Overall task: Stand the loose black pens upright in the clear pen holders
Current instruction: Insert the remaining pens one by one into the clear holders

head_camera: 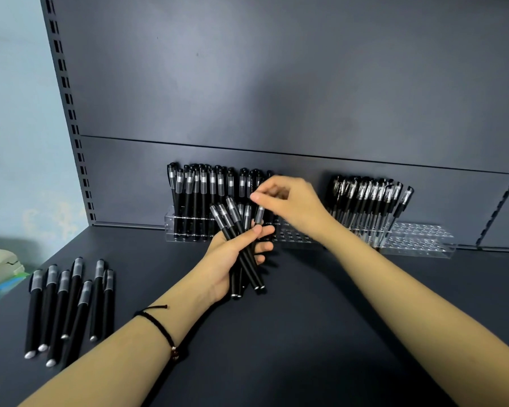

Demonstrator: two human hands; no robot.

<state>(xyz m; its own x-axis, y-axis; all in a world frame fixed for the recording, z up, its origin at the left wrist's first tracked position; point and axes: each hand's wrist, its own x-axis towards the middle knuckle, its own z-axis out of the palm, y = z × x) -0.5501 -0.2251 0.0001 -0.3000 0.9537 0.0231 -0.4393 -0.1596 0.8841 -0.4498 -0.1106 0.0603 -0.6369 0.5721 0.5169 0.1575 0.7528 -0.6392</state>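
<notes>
**Fig. Restocking step, head view.** Dark counter (306,333) w/ grey back panel (276,98) behind. Two clear pen holders stand against the panel. The left holder (168,230) is packed w/ upright black pens (203,195) at its left end, and its right end, behind the hands, shows open holes. The right holder (423,236) carries a leaning row of slimmer clipped pens (370,201) on its left, w/ its right part unfilled.

Loose pens (71,304) lie in a rough fan on the counter at far left, well apart from both holders, caps pointing toward the panel.

Step in hand, prob. feeding pens one at a time from a held bundle (252,274) into the left holder. The left hand (227,259), cord bracelet (156,321) at the wrist, grips several pens mid-barrel, caps up, just in front of that holder. The right hand (291,201) hovers above the caps w/ thumb and forefinger drawn close. It is blurred, so whether it pinches a pen cannot be told.

Next move, as judged: take one pen by its cap end, carry it over an open hole, keep it vertical, lower it tail first. The bundle must be held firm so its neighbours do not slip.

Pen: matte black barrel, frosted translucent cap (259,214), small silver tail plug.
</notes>
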